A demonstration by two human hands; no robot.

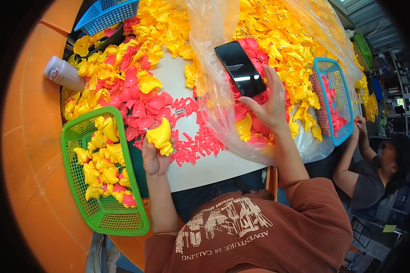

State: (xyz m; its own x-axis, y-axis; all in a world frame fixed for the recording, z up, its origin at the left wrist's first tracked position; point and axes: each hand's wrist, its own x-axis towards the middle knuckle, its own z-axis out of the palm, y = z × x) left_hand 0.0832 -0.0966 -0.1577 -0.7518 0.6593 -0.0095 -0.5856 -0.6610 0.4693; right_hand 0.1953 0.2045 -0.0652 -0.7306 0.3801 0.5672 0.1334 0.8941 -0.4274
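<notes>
My left hand (154, 160) is closed on a yellow plastic duck-shaped piece (160, 136), held up over the near left part of the table. My right hand (274, 102) is open, thumb and fingers spread around the lower right corner of a black phone (239, 67). Whether the fingertips touch the phone I cannot tell. The phone lies on clear plastic sheeting (216, 107) among pink and yellow parts. Small pink pieces (198, 145) are scattered on the white tabletop (202, 175) between my hands, and curved pink shells (141, 111) are heaped beyond my left hand.
A green basket (139, 200) with yellow-and-pink pieces stands at the left. One blue basket (339, 73) holds pink parts at the right; another (105, 18) sits far left near a pale bottle (64, 73). Yellow parts (296, 50) are heaped behind. Another person (366, 173) sits at the right.
</notes>
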